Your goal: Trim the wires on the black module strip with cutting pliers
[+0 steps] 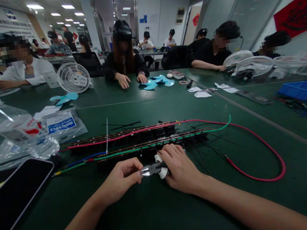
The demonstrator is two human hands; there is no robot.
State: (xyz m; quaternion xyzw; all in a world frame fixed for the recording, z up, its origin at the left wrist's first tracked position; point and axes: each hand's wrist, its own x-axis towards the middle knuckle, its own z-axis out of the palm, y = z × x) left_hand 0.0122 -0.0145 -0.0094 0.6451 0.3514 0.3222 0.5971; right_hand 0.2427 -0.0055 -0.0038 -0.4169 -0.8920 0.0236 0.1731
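Note:
My right hand (179, 167) is wrapped round a pair of cutting pliers (150, 170) with pale handles, jaws pointing left. At the jaw tips, my left hand (124, 178) is closed in a pinch; whatever is between its fingers is too small to make out. Just beyond both hands lie two long black terminal strips (127, 135), side by side. A green wire (135, 149) runs along the nearer strip, and a white cable tie (107, 136) stands up near its left end. Over the farther strip passes a red wire (279, 164) that loops round to the right.
A black-screened phone (17, 196) lies at left, beside a plastic bottle (23, 127) and a clear bag (65, 122). Blue fan blades (156, 82), a fan (73, 77) and a blue tray (306, 89) stand farther off. Several people sit across the green table (189, 223).

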